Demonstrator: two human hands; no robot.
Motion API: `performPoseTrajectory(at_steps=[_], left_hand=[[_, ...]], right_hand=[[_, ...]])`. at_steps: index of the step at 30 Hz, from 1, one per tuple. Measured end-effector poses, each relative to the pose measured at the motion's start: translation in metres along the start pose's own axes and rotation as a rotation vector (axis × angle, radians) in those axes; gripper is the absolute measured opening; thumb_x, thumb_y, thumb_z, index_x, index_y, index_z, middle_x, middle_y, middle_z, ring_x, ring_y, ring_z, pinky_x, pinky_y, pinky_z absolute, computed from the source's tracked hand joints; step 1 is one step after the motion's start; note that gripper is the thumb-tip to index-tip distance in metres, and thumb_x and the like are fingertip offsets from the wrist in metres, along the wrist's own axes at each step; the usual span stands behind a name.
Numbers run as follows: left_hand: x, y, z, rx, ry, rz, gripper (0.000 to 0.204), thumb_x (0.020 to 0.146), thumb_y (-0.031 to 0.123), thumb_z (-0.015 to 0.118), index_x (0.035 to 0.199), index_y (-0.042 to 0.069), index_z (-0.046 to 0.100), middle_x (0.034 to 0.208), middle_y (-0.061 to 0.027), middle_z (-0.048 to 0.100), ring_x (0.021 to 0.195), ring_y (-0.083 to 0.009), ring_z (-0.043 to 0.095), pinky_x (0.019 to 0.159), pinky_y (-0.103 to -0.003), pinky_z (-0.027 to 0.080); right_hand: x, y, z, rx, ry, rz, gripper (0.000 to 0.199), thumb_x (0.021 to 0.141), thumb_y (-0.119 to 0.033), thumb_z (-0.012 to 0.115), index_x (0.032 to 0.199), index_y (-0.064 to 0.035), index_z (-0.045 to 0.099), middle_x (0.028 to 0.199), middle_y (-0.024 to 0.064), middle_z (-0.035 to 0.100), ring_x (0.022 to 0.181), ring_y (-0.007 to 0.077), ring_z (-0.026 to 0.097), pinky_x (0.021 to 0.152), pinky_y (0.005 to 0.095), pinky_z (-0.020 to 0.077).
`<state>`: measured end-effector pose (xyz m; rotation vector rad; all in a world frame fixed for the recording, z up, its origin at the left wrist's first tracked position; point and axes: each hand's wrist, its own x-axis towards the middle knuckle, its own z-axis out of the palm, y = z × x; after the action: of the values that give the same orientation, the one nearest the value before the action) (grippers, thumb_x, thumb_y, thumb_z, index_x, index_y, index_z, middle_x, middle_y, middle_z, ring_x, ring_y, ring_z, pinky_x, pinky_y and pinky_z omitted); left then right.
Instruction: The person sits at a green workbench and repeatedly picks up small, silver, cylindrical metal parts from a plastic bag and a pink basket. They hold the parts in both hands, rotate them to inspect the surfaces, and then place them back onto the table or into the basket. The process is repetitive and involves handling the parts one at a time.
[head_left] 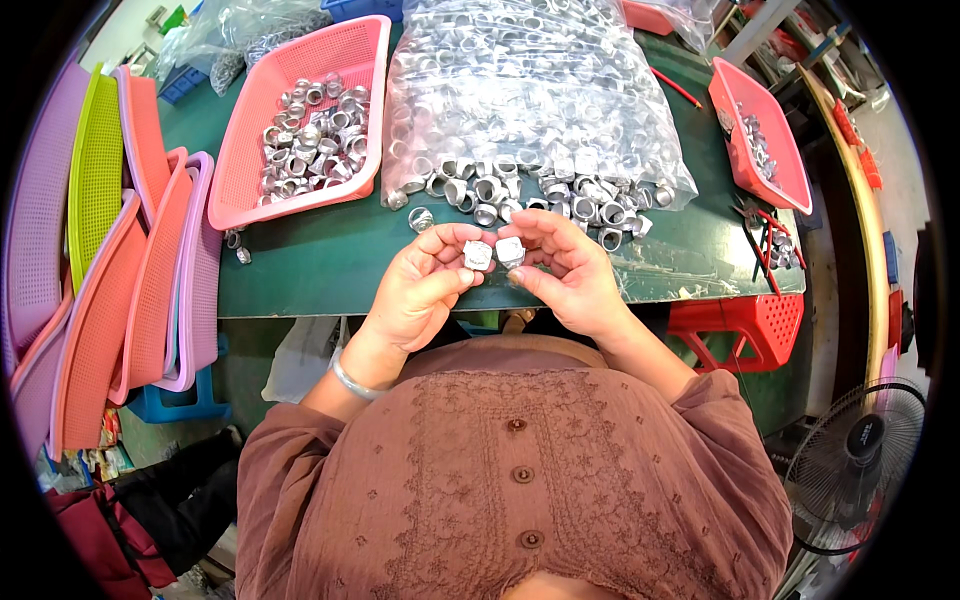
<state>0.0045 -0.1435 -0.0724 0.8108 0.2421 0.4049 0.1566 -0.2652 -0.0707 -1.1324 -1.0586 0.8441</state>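
My left hand point(420, 290) pinches a silver ring point(477, 256) with a flat square top between thumb and fingers. Close beside it, a second silver ring point(510, 251) with a similar squarish face is pinched in my right hand point(573, 275). Both rings are held side by side above the near edge of the green table point(310, 275), faces turned up toward me. Just beyond my fingers lie loose silver rings point(488, 188), spilling from the mouth of a large clear plastic bag point(530, 95) full of rings. One single ring point(421, 219) sits apart, beyond my left hand.
A pink basket point(378, 95) holding rings stands at left; a smaller pink basket point(797, 180) is at right. Red-handled pliers point(768, 245) and a red pencil point(677, 88) lie on the right. Stacked baskets point(95, 170) crowd the left. A red stool point(760, 330) and fan point(862, 445) are lower right.
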Motion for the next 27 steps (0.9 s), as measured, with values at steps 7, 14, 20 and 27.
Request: performPoseTrajectory(at_steps=[7, 14, 20, 27], left_hand=[[0.0003, 0.0012, -0.0045, -0.121, -0.025, -0.049, 0.036, 0.079, -0.004, 0.056, 0.114, -0.001, 0.049, 0.11, -0.0128, 0.055, 0.091, -0.0166, 0.058, 0.081, -0.025, 0.049], [-0.0005, 0.0006, -0.0043, -0.165, -0.02, -0.068, 0.036, 0.079, -0.006, 0.052, 0.115, -0.004, 0.048, 0.11, -0.014, 0.054, 0.091, -0.0186, 0.058, 0.081, -0.026, 0.049], [-0.0011, 0.0004, -0.0057, -0.169, -0.038, -0.102, 0.034, 0.081, -0.004, 0.049, 0.115, -0.002, 0.05, 0.108, -0.0109, 0.055, 0.095, -0.017, 0.056, 0.084, -0.026, 0.047], [-0.0031, 0.0021, -0.0028, -0.172, -0.027, -0.106, 0.034, 0.081, -0.003, 0.048, 0.116, -0.003, 0.049, 0.108, -0.011, 0.055, 0.096, -0.0185, 0.056, 0.086, -0.028, 0.046]], right_hand=[[0.0005, 0.0011, 0.0009, 0.001, 0.001, -0.031, 0.051, 0.078, 0.008, 0.057, 0.126, -0.0034, 0.041, 0.115, 0.0111, 0.054, 0.104, 0.0154, 0.052, 0.084, 0.0284, 0.0435], [0.0014, 0.0024, 0.0029, 0.004, 0.023, -0.062, 0.055, 0.076, 0.009, 0.057, 0.126, -0.0048, 0.04, 0.111, 0.0108, 0.055, 0.099, 0.0156, 0.054, 0.082, 0.0293, 0.0447], [0.0011, 0.0021, 0.0036, -0.026, 0.017, -0.1, 0.056, 0.076, 0.01, 0.056, 0.127, -0.0051, 0.04, 0.111, 0.0108, 0.055, 0.098, 0.0158, 0.054, 0.083, 0.0298, 0.0444], [0.0009, 0.0009, 0.0041, -0.05, 0.009, -0.1, 0.056, 0.075, 0.009, 0.057, 0.126, -0.0046, 0.04, 0.111, 0.011, 0.056, 0.097, 0.0153, 0.055, 0.082, 0.0298, 0.0451]])
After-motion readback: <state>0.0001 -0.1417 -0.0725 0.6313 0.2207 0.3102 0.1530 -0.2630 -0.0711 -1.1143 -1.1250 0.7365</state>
